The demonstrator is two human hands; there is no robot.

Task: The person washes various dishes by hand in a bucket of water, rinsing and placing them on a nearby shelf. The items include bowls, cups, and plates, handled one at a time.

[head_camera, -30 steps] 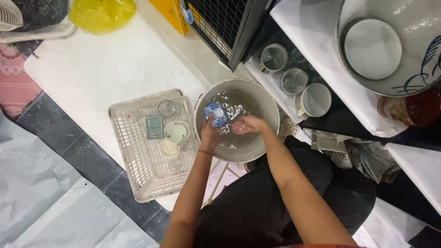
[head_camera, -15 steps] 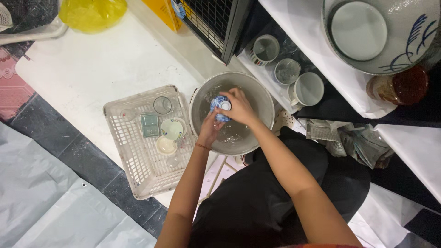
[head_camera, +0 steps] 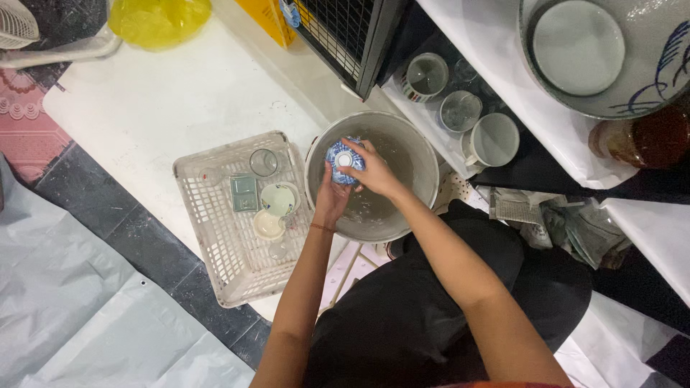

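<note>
A small blue-and-white patterned bowl [head_camera: 343, 154] is held upside down over a round metal basin [head_camera: 417, 162] of soapy water. My left hand [head_camera: 330, 197] cups the bowl from below and my right hand [head_camera: 372, 171] grips it from the right side. A white plastic basket [head_camera: 215, 237] stands just left of the basin; in it lie a glass [head_camera: 263, 162], a square greenish dish [head_camera: 244, 193] and small pale bowls [head_camera: 277, 200].
Three cups [head_camera: 460, 111] stand on a white ledge behind the basin. A big blue-patterned pot [head_camera: 611, 54] sits at top right beside a brown jar [head_camera: 647, 140]. A yellow bag [head_camera: 158, 20] and a black wire cage [head_camera: 345, 32] stand at the top. Grey sheeting [head_camera: 65, 309] covers the floor at left.
The blue-and-white bowl has come up out of the water and turned bottom-up between both hands, shifting slightly toward the basin's left rim.
</note>
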